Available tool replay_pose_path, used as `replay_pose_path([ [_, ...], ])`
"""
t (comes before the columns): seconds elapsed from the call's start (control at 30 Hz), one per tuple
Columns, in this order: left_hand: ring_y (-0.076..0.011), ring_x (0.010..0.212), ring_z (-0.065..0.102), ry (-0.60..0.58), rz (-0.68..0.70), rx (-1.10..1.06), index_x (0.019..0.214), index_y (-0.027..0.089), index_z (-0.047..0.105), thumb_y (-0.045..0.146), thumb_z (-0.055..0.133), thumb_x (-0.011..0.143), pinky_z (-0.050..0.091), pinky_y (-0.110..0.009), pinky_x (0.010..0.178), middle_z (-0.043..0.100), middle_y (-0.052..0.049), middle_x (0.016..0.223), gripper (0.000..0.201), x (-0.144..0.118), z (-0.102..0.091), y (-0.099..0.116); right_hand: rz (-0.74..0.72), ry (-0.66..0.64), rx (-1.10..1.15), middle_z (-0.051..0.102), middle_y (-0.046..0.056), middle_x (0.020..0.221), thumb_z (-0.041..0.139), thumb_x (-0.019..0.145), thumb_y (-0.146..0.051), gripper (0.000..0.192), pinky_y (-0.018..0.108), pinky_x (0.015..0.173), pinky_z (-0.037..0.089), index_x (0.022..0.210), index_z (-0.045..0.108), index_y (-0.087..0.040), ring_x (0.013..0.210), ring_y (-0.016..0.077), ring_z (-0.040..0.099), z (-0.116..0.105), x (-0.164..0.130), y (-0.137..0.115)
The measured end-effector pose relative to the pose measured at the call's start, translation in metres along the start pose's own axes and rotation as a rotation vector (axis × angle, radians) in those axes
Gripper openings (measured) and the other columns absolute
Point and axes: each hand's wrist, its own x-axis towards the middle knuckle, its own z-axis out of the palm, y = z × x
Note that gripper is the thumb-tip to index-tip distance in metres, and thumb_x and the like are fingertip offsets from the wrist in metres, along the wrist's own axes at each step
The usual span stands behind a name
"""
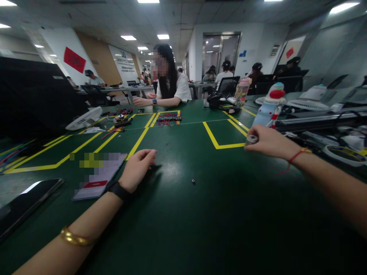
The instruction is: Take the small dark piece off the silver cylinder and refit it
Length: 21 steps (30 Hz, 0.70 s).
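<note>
Head view: our right hand pinches a small round part; our left hand rests curled and empty on the counter. We think the pick-up step is on, and next needs a steady hold.

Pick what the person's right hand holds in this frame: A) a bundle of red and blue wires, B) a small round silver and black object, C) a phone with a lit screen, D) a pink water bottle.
B: the right hand pinches a small round silver and black object at its fingertips above the green table, while the left hand rests on the table, holding nothing visible.
</note>
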Motion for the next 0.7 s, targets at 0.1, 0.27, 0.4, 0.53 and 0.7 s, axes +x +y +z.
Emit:
replay_pose_path([
  [0.1, -0.0143, 0.067, 0.058, 0.059, -0.046, -0.049, 0.093, 0.018, 0.065, 0.054, 0.060, 0.069, 0.042, -0.022, 0.052, 0.062, -0.003, 0.082, 0.043, 0.011, -0.003, -0.014, 0.166, -0.044, -0.103, 0.057, 0.006, 0.069, 0.076, 0.045, -0.031, 0.037, 0.034, 0.056, 0.042, 0.071, 0.053, -0.018, 0.064, 0.0215, 0.055, -0.010, 0.022, 0.060],
  [0.27, -0.0145, 0.065, 0.057, 0.052, -0.014, 0.005, 0.091, 0.017, 0.066, 0.054, 0.061, 0.068, 0.042, -0.023, 0.055, 0.063, -0.003, 0.078, 0.043, 0.010, 0.001, -0.016, 0.239, -0.099, -0.094, 0.059, 0.006, 0.066, 0.079, 0.040, -0.035, 0.040, 0.034, 0.052, 0.042, 0.066, 0.052, -0.020, 0.059, 0.0209, 0.055, -0.006, 0.035, 0.103],
  [0.4, -0.0141, 0.062, 0.055, 0.070, -0.022, 0.027, 0.089, 0.017, 0.067, 0.054, 0.062, 0.067, 0.041, -0.024, 0.055, 0.063, -0.002, 0.074, 0.043, 0.009, 0.002, -0.015, 0.050, 0.138, -0.083, 0.060, 0.013, 0.089, 0.073, 0.051, -0.052, 0.051, 0.038, 0.066, 0.044, 0.083, 0.057, -0.015, 0.079, 0.0243, 0.056, -0.002, 0.025, 0.059],
  [0.53, -0.0143, 0.063, 0.054, 0.066, -0.007, 0.082, 0.088, 0.019, 0.067, 0.053, 0.060, 0.069, 0.040, -0.024, 0.056, 0.062, -0.001, 0.071, 0.040, 0.008, 0.002, -0.014, -0.398, 0.090, 0.266, 0.060, 0.007, 0.096, 0.055, 0.077, -0.048, 0.036, 0.030, 0.071, 0.044, 0.097, 0.061, -0.018, 0.080, 0.0149, 0.055, 0.023, -0.017, -0.041],
  [0.7, -0.0143, 0.062, 0.054, 0.044, 0.013, 0.091, 0.089, 0.019, 0.067, 0.051, 0.061, 0.069, 0.039, -0.024, 0.056, 0.062, 0.000, 0.069, 0.038, 0.005, 0.001, -0.012, -0.759, -0.161, 0.430, 0.060, 0.005, 0.097, 0.056, 0.081, -0.041, 0.029, 0.029, 0.078, 0.042, 0.101, 0.065, -0.022, 0.089, 0.0138, 0.052, 0.065, -0.066, -0.125],
])
